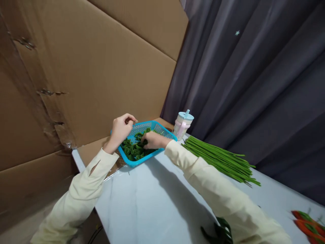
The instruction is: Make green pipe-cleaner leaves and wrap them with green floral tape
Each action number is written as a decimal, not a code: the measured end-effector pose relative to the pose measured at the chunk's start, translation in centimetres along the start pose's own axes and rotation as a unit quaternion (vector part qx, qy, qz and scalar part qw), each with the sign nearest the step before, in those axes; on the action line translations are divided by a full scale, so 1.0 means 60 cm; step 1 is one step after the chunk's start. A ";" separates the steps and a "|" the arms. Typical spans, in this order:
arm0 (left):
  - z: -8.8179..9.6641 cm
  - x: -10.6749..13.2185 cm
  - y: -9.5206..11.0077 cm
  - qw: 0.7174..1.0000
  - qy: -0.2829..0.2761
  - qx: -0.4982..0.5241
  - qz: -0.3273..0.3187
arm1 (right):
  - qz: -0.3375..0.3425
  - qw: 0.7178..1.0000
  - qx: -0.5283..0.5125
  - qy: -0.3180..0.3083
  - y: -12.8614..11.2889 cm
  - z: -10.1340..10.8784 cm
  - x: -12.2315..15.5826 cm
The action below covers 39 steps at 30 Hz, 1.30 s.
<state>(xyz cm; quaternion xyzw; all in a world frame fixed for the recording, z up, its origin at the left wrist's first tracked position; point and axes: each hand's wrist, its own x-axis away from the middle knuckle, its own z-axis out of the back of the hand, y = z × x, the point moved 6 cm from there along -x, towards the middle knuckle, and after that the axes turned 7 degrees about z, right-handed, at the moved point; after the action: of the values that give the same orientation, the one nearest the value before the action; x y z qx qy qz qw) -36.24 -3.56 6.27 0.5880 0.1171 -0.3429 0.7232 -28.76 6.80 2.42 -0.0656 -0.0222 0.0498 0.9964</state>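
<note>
A blue plastic basket [162,129] at the table's far corner holds several curled green pieces [133,151]. My left hand [121,128] hovers over the basket's left rim, fingers curled in a pinch; what it pinches is too small to see. My right hand [153,140] reaches into the basket with its fingers closed among the green pieces. Both arms wear pale cream sleeves.
A bundle of long green stems [220,158] lies on the white table [152,203] right of the basket. A pale lidded cup [183,123] stands behind it. Orange and green pieces [308,222] lie at the right edge. Cardboard walls [88,67] and a dark curtain [254,84] enclose the table.
</note>
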 end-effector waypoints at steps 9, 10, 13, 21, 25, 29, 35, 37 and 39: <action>-0.004 0.001 0.000 1.000 -0.009 -0.023 -0.016 | -0.033 0.991 -0.107 0.075 0.022 0.023 -0.010; -0.003 0.001 0.000 1.000 -0.007 -0.022 -0.014 | -0.040 0.987 -0.132 0.087 0.033 0.032 -0.007; -0.002 0.001 0.001 1.000 -0.006 -0.023 -0.008 | -0.069 0.935 -0.327 0.117 0.060 0.047 0.008; -0.006 0.002 0.002 0.998 -0.015 -0.053 -0.005 | -0.151 0.765 -0.622 0.069 0.055 0.029 0.027; -0.017 0.009 0.016 0.996 -0.070 -0.028 -0.043 | -0.169 0.784 -0.594 0.066 0.053 0.028 0.027; -0.044 0.025 0.035 0.976 -0.159 -0.030 -0.144 | -0.175 0.802 -0.567 0.068 0.050 0.028 0.027; -0.053 0.024 0.024 0.978 -0.144 -0.071 -0.131 | -0.120 0.947 -0.281 0.099 0.039 0.060 0.023; -0.053 0.021 0.018 0.981 -0.152 -0.062 -0.107 | -0.099 0.977 -0.127 0.143 0.034 0.080 0.025; -0.054 0.016 0.008 0.984 -0.159 -0.047 -0.068 | -0.088 0.979 -0.059 0.176 0.028 0.091 0.029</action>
<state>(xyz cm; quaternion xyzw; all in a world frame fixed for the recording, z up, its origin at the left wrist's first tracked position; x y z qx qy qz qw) -34.47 -0.87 5.14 0.4822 0.0562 -0.4742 0.7345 -27.45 9.35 7.66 -0.1295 0.1453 -0.0520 0.9795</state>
